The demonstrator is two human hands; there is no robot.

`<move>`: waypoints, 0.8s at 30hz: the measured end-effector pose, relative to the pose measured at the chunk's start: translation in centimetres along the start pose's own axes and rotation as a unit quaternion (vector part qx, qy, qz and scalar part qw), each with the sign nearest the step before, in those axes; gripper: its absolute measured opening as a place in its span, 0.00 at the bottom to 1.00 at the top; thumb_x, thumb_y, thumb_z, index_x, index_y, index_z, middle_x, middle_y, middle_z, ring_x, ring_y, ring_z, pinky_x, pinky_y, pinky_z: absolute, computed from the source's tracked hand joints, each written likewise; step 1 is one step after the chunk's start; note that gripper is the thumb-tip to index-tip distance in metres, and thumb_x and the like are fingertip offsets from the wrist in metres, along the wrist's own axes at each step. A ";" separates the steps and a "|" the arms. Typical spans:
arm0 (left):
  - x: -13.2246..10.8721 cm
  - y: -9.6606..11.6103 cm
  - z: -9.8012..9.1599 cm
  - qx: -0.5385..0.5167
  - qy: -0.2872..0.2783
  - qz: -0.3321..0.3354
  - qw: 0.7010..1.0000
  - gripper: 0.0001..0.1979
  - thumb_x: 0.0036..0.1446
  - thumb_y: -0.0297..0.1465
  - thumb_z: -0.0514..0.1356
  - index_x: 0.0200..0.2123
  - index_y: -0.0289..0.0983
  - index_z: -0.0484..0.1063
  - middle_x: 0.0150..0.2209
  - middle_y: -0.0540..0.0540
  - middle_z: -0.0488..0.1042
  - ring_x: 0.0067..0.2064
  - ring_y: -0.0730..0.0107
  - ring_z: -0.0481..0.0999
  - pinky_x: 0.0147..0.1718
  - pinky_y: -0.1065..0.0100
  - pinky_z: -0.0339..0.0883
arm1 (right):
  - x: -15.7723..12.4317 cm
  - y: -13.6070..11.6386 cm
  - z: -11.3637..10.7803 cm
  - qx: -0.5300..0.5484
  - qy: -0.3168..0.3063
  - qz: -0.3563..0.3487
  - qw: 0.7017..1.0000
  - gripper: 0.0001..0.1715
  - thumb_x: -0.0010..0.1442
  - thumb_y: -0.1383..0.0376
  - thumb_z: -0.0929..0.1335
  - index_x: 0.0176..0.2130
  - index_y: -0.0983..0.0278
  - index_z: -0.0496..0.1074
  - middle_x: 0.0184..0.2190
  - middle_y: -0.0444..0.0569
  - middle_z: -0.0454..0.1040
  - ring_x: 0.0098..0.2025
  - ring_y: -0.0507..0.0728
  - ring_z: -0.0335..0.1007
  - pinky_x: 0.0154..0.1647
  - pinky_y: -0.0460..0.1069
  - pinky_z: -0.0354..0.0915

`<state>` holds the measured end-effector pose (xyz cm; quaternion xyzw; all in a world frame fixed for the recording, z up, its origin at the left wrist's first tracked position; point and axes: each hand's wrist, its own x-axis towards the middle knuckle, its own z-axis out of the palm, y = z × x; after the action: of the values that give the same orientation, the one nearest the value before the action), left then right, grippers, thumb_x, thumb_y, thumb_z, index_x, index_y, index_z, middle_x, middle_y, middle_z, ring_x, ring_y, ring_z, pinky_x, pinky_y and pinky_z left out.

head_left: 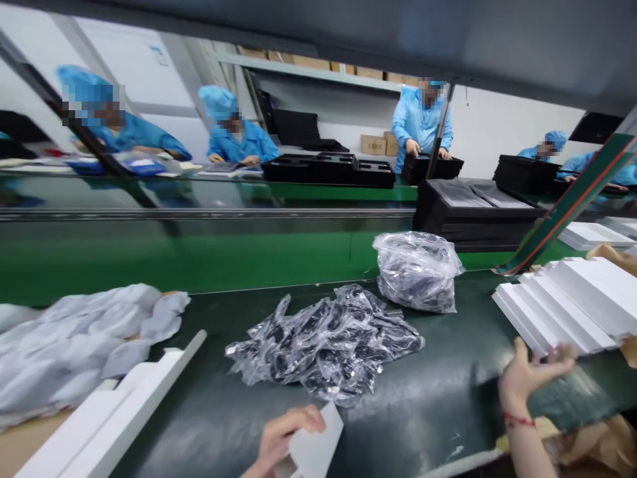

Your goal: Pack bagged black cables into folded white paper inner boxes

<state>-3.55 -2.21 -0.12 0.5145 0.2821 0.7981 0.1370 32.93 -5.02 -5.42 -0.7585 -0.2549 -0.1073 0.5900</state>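
Dark green worktop (213, 431), smooth and faintly glossy, crosses the head view beneath a grey overhead shelf (448, 33), with blue-capped co-workers (239, 143) at a far bench from ten to two o'clock. At six o'clock, low on the dial, the left hand (291, 428) closes round a small white box (321, 438); its fingers fold over the upper edge, a grip that seems to steady the stiff, flat-sided card, though the thumb's place cannot be told. At four o'clock the right hand (530, 378) spreads wide, thumb toward twelve, nothing visible in it, a red band (519, 419) round the wrist. It is just beside the white cartons (572, 305); whether its fingertips touch them I cannot tell. Those crisp, straight-edged cartons overlap in a row, perhaps so each edge is easy to catch. Nearer six, above the box, black items in crinkled clear plastic (338, 345) lie heaped, probably central to suit either hand. A fuller clear bag (418, 272) bulges toward three, rounded and shiny. At eight, soft greyish-white pouches (114, 325) slump beside a long white carton piece (134, 405), probably grouped to keep the middle workable
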 end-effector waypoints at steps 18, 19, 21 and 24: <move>-1.6 -0.8 3.0 -0.042 -0.256 -0.079 0.962 0.05 0.64 0.34 0.54 0.42 0.41 0.61 0.36 0.47 0.69 0.28 0.74 0.70 0.26 0.72 0.64 | -7.1 -7.6 9.5 -0.114 -0.530 -0.143 0.828 0.17 0.64 0.55 0.68 0.46 0.66 0.71 0.48 0.51 0.71 0.49 0.56 0.69 0.51 0.57 0.68; -1.6 -0.9 2.9 -0.047 -0.263 -0.082 0.960 0.05 0.64 0.35 0.54 0.41 0.41 0.61 0.35 0.48 0.69 0.28 0.73 0.70 0.26 0.71 0.64 | -6.7 -7.4 9.2 -0.104 -0.538 -0.130 0.827 0.17 0.64 0.55 0.68 0.45 0.66 0.71 0.47 0.50 0.71 0.48 0.56 0.69 0.50 0.57 0.68; -1.6 -1.2 2.6 -0.061 -0.259 -0.092 0.960 0.06 0.65 0.36 0.54 0.41 0.41 0.61 0.34 0.48 0.68 0.28 0.73 0.70 0.28 0.70 0.64 | -6.0 -7.0 8.6 -0.078 -0.553 -0.094 0.824 0.18 0.62 0.55 0.69 0.44 0.66 0.70 0.42 0.48 0.72 0.42 0.54 0.70 0.45 0.54 0.69; -1.9 -1.5 2.1 -0.068 -0.233 -0.101 0.965 0.07 0.65 0.38 0.54 0.41 0.41 0.61 0.33 0.49 0.68 0.27 0.72 0.70 0.29 0.68 0.65 | -5.0 -6.9 7.6 -0.033 -0.554 -0.031 0.831 0.28 0.51 0.51 0.74 0.45 0.65 0.69 0.33 0.44 0.74 0.33 0.53 0.71 0.38 0.51 0.69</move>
<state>-0.96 -1.33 -1.74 0.6442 0.2379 0.6557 0.3138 24.06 2.10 -4.07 -0.7013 -0.5591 0.3044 0.3209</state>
